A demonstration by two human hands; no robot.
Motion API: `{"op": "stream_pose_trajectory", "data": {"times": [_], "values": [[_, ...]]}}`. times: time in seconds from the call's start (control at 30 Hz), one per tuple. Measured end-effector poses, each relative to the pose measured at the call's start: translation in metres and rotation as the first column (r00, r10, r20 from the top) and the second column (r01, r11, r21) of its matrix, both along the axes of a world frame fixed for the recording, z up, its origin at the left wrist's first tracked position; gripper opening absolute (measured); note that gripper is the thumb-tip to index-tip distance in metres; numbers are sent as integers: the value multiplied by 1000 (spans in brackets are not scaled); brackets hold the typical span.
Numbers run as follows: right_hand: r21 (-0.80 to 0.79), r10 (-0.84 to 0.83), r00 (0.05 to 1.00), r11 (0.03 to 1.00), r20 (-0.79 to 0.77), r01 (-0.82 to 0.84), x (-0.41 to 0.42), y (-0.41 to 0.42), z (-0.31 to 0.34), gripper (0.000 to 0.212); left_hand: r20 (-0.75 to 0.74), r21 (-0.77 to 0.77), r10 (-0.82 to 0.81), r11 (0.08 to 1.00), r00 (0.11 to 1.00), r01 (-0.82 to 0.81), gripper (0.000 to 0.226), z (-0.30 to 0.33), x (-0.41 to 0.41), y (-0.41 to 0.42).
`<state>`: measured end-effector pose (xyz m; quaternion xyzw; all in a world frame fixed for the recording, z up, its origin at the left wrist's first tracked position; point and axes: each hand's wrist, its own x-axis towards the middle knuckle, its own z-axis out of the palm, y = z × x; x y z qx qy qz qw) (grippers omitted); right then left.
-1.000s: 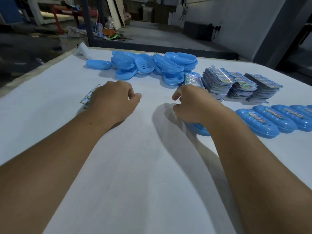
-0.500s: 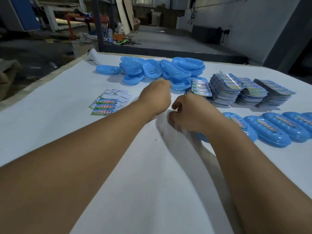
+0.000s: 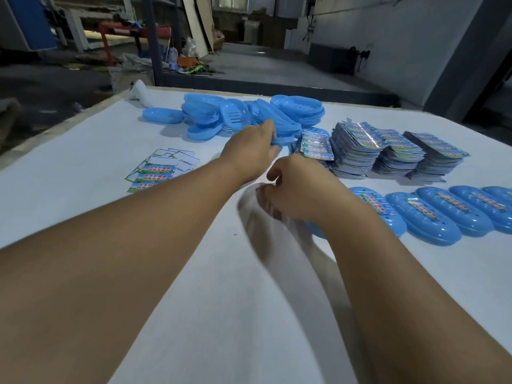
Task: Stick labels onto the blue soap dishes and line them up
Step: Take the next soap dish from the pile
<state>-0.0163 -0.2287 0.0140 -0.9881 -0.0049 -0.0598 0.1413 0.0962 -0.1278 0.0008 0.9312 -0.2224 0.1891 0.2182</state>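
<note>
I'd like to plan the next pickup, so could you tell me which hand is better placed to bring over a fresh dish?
Left. The left hand already grips a dish at the pile; the right hand is nearer the labelled row.

On the counter [image 3: 83,212], a heap of soap dishes [image 3: 249,115] lies at the far side. Label stacks [image 3: 388,151] sit right of it, loose labels [image 3: 160,167] nearer left, and a row of labelled dishes [image 3: 443,214] in front of the stacks.
</note>
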Motion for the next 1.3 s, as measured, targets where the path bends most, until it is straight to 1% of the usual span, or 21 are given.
{"op": "stream_pose_trajectory", "data": {"times": [0.13,0.23,0.3,0.37,0.43,0.5,0.57,0.63,0.67,0.7,0.73,0.77,0.8,0.83,0.87,0.9,0.93,1.0,1.07,1.17,1.3], "values": [[42,-21,1000,999,16,21,0,-1,1,34,-7,-223,-12,975,1000,11,21,5,-16,14],[117,-72,992,991,103,60,2,-2,2,41,-97,-475,-10,879,995,-37,19,8,-35,33],[179,-84,980,983,183,51,3,-2,3,53,-234,-653,-32,746,972,-132,18,10,-49,46],[250,-26,975,968,222,-31,1,1,3,69,-382,-772,-102,581,918,-257,17,12,-63,58],[304,62,970,943,236,-135,-2,7,4,76,-471,-849,-244,385,848,-361,17,15,-76,67],[295,118,960,936,253,-193,-3,12,3,71,-495,-869,-374,213,784,-447,14,17,-86,73],[271,129,954,941,271,-204,-3,14,2,64,-501,-855,-452,122,739,-505,13,16,-91,76],[287,115,954,938,278,-196,-2,14,1,59,-508,-840,-483,96,713,-533,13,15,-91,78],[304,107,956,933,272,-191,-2,14,1,58,-511,-842,-478,112,714,-528,13,16,-91,80],[315,103,960,931,262,-186,-1,14,0,58,-522,-846,-445,161,728,-508,13,16,-91,81],[314,102,963,932,250,-180,0,13,-1,58,-539,-841,-363,270,760,-468,13,16,-91,83],[300,103,966,938,237,-174,1,12,-1,58,-546,-796,-226,442,807,-414,20,15,-89,86],[280,104,969,946,222,-166,2,11,-2,59,-510,-677,-46,638,859,-367,32,11,-88,90],[260,104,973,953,205,-157,3,10,-3,59,-406,-516,130,784,904,-345,42,7,-87,93],[245,103,977,958,185,-147,3,8,-3,60,-280,-389,229,861,932,-328,46,5,-89,95],[230,103,982,963,161,-139,3,8,-4,59,-193,-319,237,902,952,-290,47,5,-92,96],[214,105,985,968,138,-133,3,7,-5,58,-153,-283,192,931,969,-229,44,4,-94,97],[183,116,988,974,98,-132,3,8,-7,53,-148,-173,63,981,987,-89,40,3,-97,96],[155,131,989,978,68,-140,2,10,-9,43,-168,-44,-23,999,985,16,37,2,-98,95],[143,150,987,977,48,-156,3,11,-10,38,-226,17,-44,999,973,50,33,4,-98,96],[145,138,989,979,45,-143,2,10,-9,37,-236,49,-25,998,972,38,33,4,-97,98]]}}
